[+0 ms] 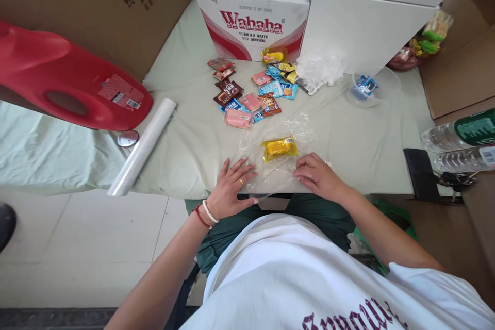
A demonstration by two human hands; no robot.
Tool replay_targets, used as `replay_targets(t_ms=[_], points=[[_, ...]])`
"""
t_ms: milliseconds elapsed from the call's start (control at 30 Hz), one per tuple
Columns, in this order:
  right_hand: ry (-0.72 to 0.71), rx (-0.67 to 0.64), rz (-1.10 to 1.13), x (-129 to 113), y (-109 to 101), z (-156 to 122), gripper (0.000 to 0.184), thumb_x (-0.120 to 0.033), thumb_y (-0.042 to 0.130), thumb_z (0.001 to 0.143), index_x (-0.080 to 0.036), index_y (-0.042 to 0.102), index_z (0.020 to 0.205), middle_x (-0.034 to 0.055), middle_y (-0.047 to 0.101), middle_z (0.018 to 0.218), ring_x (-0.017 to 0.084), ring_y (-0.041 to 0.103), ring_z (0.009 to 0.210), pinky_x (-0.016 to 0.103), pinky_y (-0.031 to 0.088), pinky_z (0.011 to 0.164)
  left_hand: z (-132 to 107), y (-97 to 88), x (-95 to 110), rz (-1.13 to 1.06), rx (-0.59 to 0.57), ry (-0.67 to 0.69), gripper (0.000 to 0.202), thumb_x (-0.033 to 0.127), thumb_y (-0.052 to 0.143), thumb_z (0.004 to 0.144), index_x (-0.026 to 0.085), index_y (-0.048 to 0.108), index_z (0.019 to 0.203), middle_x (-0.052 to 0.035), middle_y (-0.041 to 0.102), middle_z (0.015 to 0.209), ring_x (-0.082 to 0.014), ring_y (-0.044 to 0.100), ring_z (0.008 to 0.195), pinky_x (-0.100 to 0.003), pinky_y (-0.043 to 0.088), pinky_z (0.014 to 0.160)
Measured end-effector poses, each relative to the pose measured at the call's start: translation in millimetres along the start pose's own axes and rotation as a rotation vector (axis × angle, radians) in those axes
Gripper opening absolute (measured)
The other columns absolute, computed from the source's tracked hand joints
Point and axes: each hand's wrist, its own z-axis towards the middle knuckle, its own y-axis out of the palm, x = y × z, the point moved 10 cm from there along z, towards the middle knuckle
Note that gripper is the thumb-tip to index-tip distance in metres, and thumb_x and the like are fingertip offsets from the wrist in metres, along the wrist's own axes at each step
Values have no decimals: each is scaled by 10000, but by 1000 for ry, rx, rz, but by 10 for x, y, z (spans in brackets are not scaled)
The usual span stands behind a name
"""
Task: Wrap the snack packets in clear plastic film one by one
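A sheet of clear plastic film (273, 180) lies on the cloth-covered table near its front edge. On it rests a snack in a yellow wrapper (279, 148). My left hand (233, 188) is open, its fingers spread over the film's left edge and its thumb stretched along the table edge. Slightly bent, the fingers of my right hand (316, 176) rest on the film's right edge; its thumb is hidden. Neither hand touches the yellow snack. Beyond the film is a loose pile of wrapped snacks, among them a pink packet (237, 118) and a brown packet (270, 104).
To the left lie a roll of clear film (143, 147), a round metallic disc (127, 138) and a big red jug (73, 77). At the back stand a Wahaba-type water carton (251, 23) and crumpled plastic (322, 67). Rightward are a clear bowl (377, 98), bottles (464, 160) and a black phone (421, 175).
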Motion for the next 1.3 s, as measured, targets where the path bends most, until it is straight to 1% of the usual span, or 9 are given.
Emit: replay_targets(t_ms=[200,367,600,733,833,933,1033,1167,1300], points=[[138,-87,57,246,-197,449,188,-256,540,1000,-222,718,1049,69,714,1004,194,663,884,297,488,789,190,-33,-184,26,117,-141,294,480,572,985,268,738,1104,-87,730,1351,-321,474,1495,-659,100,1283],[310,-156,127,552,-239,869,331,-455,562,959,-172,726,915,-14,620,708,137,529,658,253,360,648,347,-173,-506,-198,197,-312,288,306,434,966,257,707,1044,-71,775,1233,-254,612,1359,-607,210,1272],[457,-175,165,864,-179,1165,349,-476,558,852,-157,697,818,-41,487,633,119,410,623,258,306,622,445,-161,-324,-97,76,-118,623,403,653,777,284,603,1386,-93,539,1584,-367,228,1614,-672,28,1284],[483,-232,192,929,-76,1191,374,-505,573,825,-157,709,844,-38,502,645,120,419,622,260,318,617,562,-214,-317,-36,236,-195,251,520,658,887,278,725,891,-46,706,1358,-347,302,1582,-657,21,1289],[509,-248,196,1027,-74,1143,396,-538,591,826,-158,704,839,-38,513,650,118,423,621,255,320,606,575,-272,-576,-94,426,-405,357,417,511,995,253,663,718,-48,762,1095,-303,477,1460,-644,130,1285],[569,-280,105,1181,-165,1054,340,-474,592,866,-161,722,892,-17,587,688,127,471,626,255,337,611,465,-324,-853,-100,615,-627,265,380,563,947,235,640,739,-97,708,1001,-338,537,1351,-622,310,1222],[578,-325,-171,1259,-350,1062,209,-335,610,879,-184,750,918,26,685,763,155,543,664,271,340,628,422,-358,-916,-48,686,-702,161,356,689,843,218,644,911,-146,627,1177,-377,458,1400,-608,344,1204],[500,-280,-401,1149,-531,1324,207,-295,602,904,-211,770,993,63,745,863,195,600,731,296,344,637,388,-493,-805,33,756,-715,336,319,698,825,198,595,1121,-177,525,1304,-371,416,1413,-600,320,1215],[468,-283,-459,1136,-436,1530,237,-312,648,892,-228,764,1082,86,754,922,235,630,812,321,413,684,243,-691,-567,124,854,-690,228,251,591,868,200,613,1089,-164,546,1193,-352,503,1272,-617,359,1140]])
